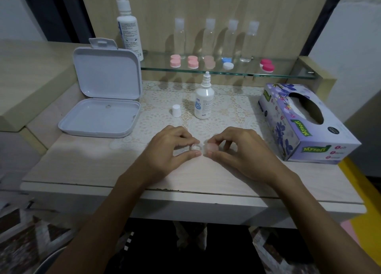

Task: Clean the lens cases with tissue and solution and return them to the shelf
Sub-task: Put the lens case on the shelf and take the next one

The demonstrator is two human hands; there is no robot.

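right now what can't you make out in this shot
- Lens case, head view: the fingers of both hands cover most of it; lids on or off is unclear.
- Small solution bottle label: too small to read.
- Clear bottles on the glass shelf: blurred, fill level unclear.
- Tissue box: tissues hidden inside the opening.

Table [82, 162]: lace mat [226, 109], open box [99, 117], tissue box [305, 125] (right).

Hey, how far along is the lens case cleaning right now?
Done: the small solution bottle stands uncapped, its cap beside it. In hand: the left hand and right hand hold one lens case. Left: no tissue pulled from the tissue box; returning it to the glass shelf.
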